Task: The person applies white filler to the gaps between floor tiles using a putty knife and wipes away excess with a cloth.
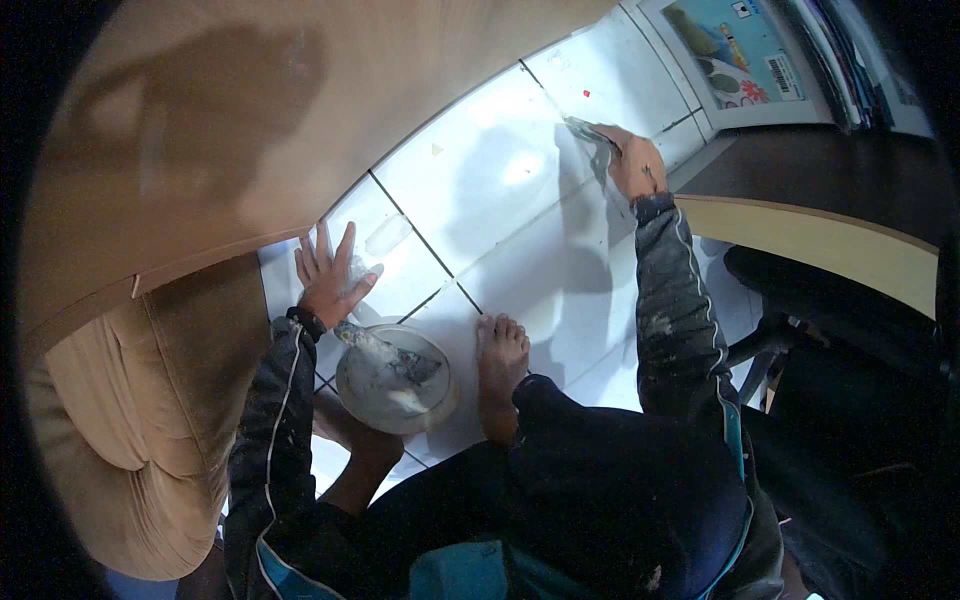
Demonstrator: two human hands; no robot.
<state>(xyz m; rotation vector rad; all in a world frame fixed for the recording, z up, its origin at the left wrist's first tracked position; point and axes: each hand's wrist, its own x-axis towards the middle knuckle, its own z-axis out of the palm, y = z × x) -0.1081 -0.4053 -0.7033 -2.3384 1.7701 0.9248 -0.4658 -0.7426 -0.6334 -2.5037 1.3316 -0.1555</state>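
Observation:
My left hand lies on the white tiled floor with fingers spread, holding nothing. A faint whitish, see-through patch shows beside its fingertips. Reaching far to the right, my right hand is closed on a thin, flat grey-green tool, held low at the floor near a tile joint. Its exact kind is unclear. Between my feet, close to my left wrist, stands a round whitish bucket. White powdery or pasty material coats its inside, and a white-smeared tool leans in it, handle over the rim.
Brown wooden furniture borders the floor on the far left, above a tan cushioned seat. On the right are a dark shelf with books and a black chair. A small red bit lies past my right hand.

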